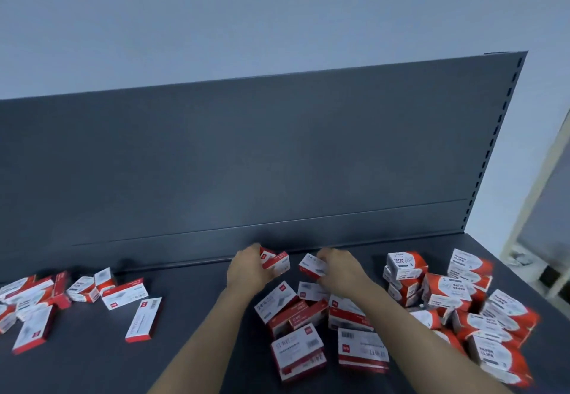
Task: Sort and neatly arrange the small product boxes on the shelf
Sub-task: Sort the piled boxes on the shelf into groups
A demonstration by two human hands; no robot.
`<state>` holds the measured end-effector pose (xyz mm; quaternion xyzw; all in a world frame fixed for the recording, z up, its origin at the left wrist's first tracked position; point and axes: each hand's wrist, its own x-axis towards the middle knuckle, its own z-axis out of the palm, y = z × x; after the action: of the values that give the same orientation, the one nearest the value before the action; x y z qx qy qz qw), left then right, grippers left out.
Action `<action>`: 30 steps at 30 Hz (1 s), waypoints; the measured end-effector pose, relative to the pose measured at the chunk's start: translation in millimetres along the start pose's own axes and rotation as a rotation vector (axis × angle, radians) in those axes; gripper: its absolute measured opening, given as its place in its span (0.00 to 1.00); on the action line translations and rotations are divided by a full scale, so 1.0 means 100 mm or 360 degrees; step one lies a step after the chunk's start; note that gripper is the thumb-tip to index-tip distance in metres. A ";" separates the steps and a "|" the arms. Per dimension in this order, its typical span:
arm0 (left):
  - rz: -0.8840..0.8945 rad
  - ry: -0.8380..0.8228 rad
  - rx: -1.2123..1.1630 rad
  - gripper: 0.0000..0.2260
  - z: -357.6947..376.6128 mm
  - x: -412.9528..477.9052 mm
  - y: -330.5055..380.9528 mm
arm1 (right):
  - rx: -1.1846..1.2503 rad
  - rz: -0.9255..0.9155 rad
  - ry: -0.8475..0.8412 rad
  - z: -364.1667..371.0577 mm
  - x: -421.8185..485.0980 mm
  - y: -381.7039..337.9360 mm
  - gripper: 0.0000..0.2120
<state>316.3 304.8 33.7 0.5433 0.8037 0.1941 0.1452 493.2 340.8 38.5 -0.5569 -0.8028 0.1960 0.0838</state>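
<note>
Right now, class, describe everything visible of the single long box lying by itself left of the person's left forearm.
The lone box is a slim, long carton, seemingly cardboard, with a white top face, red sides and a barcode at its far end. It looks closed and lies flat on the dark shelf, slightly angled, apart from the other boxes. Only the shelf touches it.

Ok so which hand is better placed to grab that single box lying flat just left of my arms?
Left, probably. The lone box lies on the side of the left hand; the right hand would have to cross the left arm. Both hands grip other boxes now, though.
</note>
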 end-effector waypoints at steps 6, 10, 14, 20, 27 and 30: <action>0.0084 -0.0294 0.0007 0.15 0.10 0.10 -0.02 | -0.0076 -0.0123 -0.0176 0.14 0.04 -0.08 0.09; 0.0169 -0.0549 0.0029 0.17 0.03 0.13 -0.04 | -0.0084 -0.0143 -0.0262 0.16 0.02 -0.06 0.15; 0.0177 -0.0449 0.0108 0.22 -0.03 0.06 -0.06 | -0.0128 -0.0131 -0.0137 0.03 -0.02 -0.14 0.22; 0.0393 0.0217 0.0627 0.28 -0.30 -0.21 0.03 | -0.0140 -0.0329 0.0261 -0.17 -0.08 -0.43 0.24; 0.0325 0.0515 0.0533 0.33 -0.63 -0.55 -0.25 | -0.0118 -0.0568 0.0324 -0.09 -0.14 -0.88 0.27; 0.0260 0.0523 0.0514 0.48 -0.76 -0.72 -0.51 | -0.0146 -0.0645 0.0227 0.07 -0.18 -1.13 0.28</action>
<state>267.1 209.2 78.1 0.5838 0.7906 0.1599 -0.0924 399.8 288.1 80.3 -0.3997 -0.8985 0.0987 0.1526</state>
